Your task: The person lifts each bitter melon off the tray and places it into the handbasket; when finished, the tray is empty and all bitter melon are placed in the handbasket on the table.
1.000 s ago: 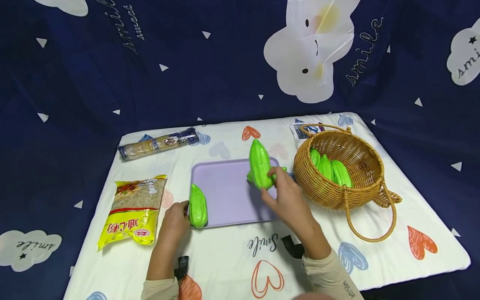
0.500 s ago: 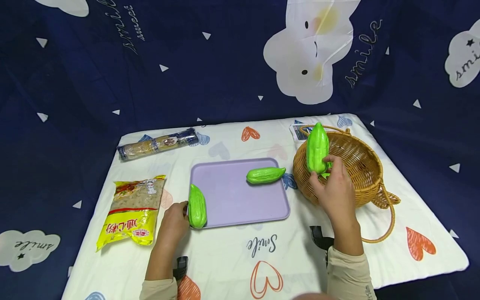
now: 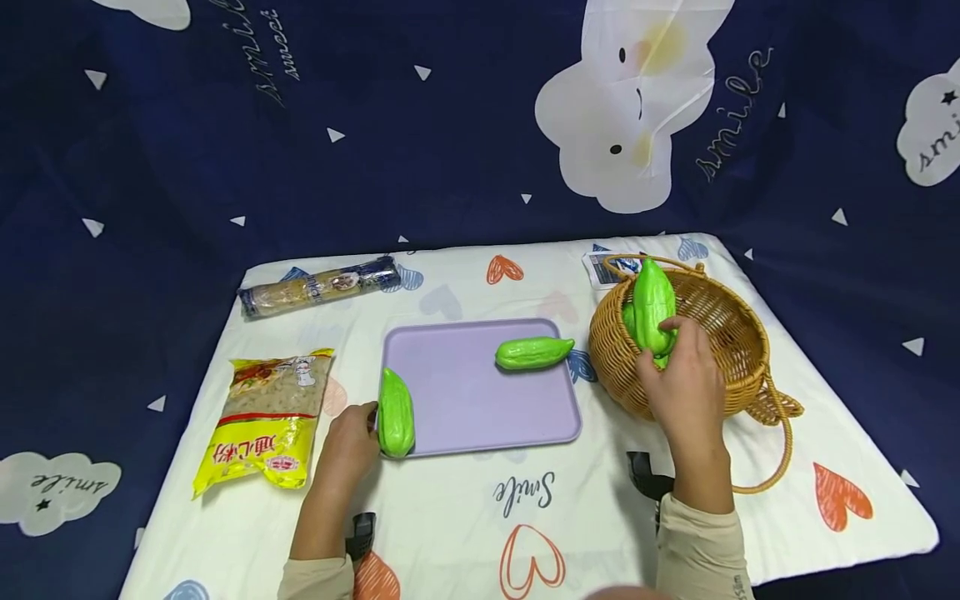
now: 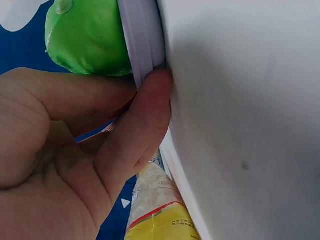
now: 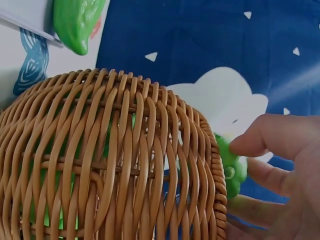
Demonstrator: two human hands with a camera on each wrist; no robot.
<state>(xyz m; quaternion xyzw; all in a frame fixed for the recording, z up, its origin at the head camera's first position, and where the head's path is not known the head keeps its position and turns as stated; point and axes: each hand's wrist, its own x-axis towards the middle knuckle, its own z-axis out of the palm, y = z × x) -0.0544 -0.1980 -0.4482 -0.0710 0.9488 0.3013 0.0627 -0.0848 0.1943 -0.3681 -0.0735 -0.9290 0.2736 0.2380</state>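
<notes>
While seen from the head view, listed from largest to smallest:

Backdrop (image 3: 450, 125): dark blue cloth, white clouds, "smile" and "sweet" in script.
Surface (image 3: 465, 533): white cover with hearts, "Smile" written near the front edge.
Tray (image 3: 465, 392): lilac, flat, between the two hands.
Basket (image 3: 720, 350): woven wicker, tipped toward the tray, green gourds inside.
Yellow bag (image 3: 262, 421): Chinese characters on a red band, left of the tray.
Long packet (image 3: 318, 286): far left, print too small to read.
Held gourd (image 3: 654, 308): bright green, ridged, glossy; long axis upright, tip up, over the basket mouth.
Right hand (image 3: 686, 383): fingers curled round the held gourd's lower end.
Left hand (image 3: 348, 442): thumb and fingers pinching the tray's left rim, beside the edge gourd (image 3: 395, 412).
Tray gourd (image 3: 532, 352): lying crosswise, tip toward the basket.
</notes>
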